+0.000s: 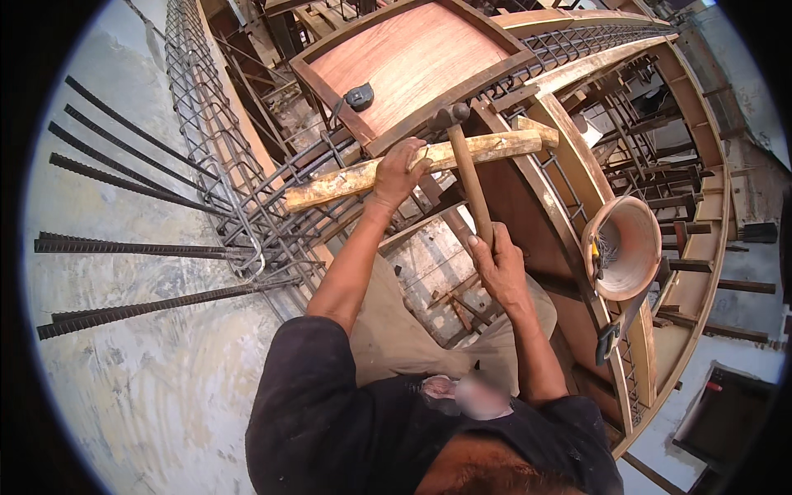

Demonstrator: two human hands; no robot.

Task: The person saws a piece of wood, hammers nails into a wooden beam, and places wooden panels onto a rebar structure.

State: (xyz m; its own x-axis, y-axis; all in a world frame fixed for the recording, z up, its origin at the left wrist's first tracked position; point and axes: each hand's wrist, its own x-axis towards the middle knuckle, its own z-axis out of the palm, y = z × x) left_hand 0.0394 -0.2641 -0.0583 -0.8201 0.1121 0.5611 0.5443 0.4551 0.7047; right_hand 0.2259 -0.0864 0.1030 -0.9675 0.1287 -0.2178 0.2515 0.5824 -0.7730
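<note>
My left hand (pixel 398 171) grips a weathered length of timber (pixel 346 180) that lies across the steel reinforcement cage and the wooden formwork. A nail stands under my fingers near the timber's middle. My right hand (pixel 497 262) is closed on the wooden handle of a hammer (pixel 469 169), whose dark metal head (pixel 450 115) hangs just above the timber, close to my left hand. Both forearms reach up from the lower edge.
A plywood formwork panel (pixel 412 62) with a tape measure (pixel 359 96) on it lies ahead. Rebar cages (pixel 210 124) and loose bars (pixel 132 247) jut out at left over a concrete slab. An orange bucket with nails (pixel 627 247) rests on the curved formwork at right.
</note>
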